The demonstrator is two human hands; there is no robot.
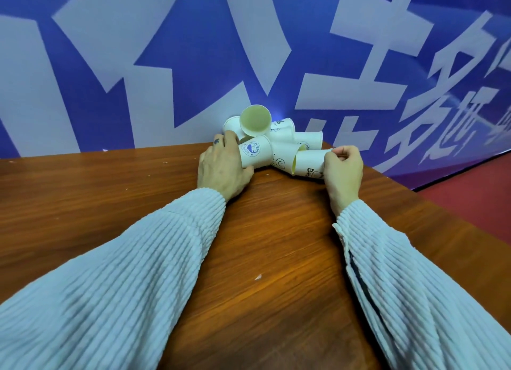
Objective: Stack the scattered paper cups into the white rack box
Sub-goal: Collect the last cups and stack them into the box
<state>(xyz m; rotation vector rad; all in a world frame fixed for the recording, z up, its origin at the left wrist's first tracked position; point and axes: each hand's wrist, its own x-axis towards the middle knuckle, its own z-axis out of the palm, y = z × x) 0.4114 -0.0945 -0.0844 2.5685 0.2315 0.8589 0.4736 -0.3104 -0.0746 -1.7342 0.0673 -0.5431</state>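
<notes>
Several white paper cups lie heaped at the far edge of the wooden table, against the blue banner. One cup sits on top with its mouth facing me. My left hand grips a cup with a blue round logo lying on its side at the left of the heap. My right hand pinches the base of another sideways cup with black print at the right of the heap. No white rack box is in view.
A blue banner with large white characters stands directly behind the heap. The table's right edge drops to a red floor. Small white paper scraps lie on the wood.
</notes>
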